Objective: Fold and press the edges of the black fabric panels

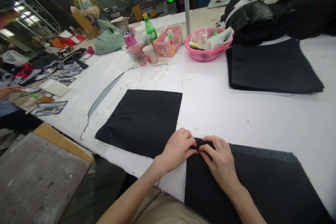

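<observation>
Left hand (177, 148), right hand (222, 159): fingertips closed, pinching black fabric sheet (258, 185) by far edge near left corner; sheet lies near-side on white worktable (262, 119), broad surface stretching to fabric stack (273, 66).

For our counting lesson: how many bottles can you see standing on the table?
2: a green bottle behind the round jar, and a pink-capped bottle left of that jar. Others may be hidden.
</observation>
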Demonstrator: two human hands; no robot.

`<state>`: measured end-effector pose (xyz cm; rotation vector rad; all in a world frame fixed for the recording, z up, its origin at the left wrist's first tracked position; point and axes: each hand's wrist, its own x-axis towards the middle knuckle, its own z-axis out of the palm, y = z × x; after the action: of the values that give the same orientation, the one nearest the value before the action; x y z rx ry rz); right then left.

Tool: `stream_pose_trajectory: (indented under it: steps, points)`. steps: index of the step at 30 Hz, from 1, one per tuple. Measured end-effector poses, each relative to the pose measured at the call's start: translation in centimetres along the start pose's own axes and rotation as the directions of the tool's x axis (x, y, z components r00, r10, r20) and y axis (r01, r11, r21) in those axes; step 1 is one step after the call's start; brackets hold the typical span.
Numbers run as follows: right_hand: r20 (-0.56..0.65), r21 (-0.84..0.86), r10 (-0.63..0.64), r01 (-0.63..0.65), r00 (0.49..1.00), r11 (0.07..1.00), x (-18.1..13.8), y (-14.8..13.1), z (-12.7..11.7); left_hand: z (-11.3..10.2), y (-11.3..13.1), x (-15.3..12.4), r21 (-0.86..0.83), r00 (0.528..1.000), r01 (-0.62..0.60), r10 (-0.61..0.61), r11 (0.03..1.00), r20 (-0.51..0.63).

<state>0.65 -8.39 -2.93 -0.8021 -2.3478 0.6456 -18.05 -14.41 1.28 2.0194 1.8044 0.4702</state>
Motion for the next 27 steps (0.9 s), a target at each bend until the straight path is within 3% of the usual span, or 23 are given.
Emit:
stream_pose_trajectory:
  steps: [4,10,16,21,27]
  points:
    - [-0.025,-0.003,0.011,-0.012,1.0,1.0,0.1,-0.1,-0.1,0.9,0.0,-0.2,-0.024,1.0,0.021,-0.02,0.999,0.007]
    - [0.042,-0.06,-0.032,0.035,0.999,0.998,0.2,0.0,0.1,0.9,-0.2,-1.0,-0.074,1.0,-0.003,0.002,0.997,-0.014]
    - [0.045,-0.204,-0.032,0.041,0.998,0.978,0.2,1.3,-1.1,0.9,0.0,-1.1,-0.054,1.0,-0.005,0.004,0.999,-0.018]
    - [0.023,-0.348,0.004,0.004,1.0,0.937,-1.6,4.8,-5.1,1.2,-0.2,-1.1,-0.062,0.999,-0.005,0.003,0.998,-0.032]
    - [-0.087,-0.509,0.118,-0.146,0.989,0.848,-7.1,11.9,-14.5,1.5,-0.4,-1.2,-0.084,0.999,-0.014,0.011,0.996,-0.037]
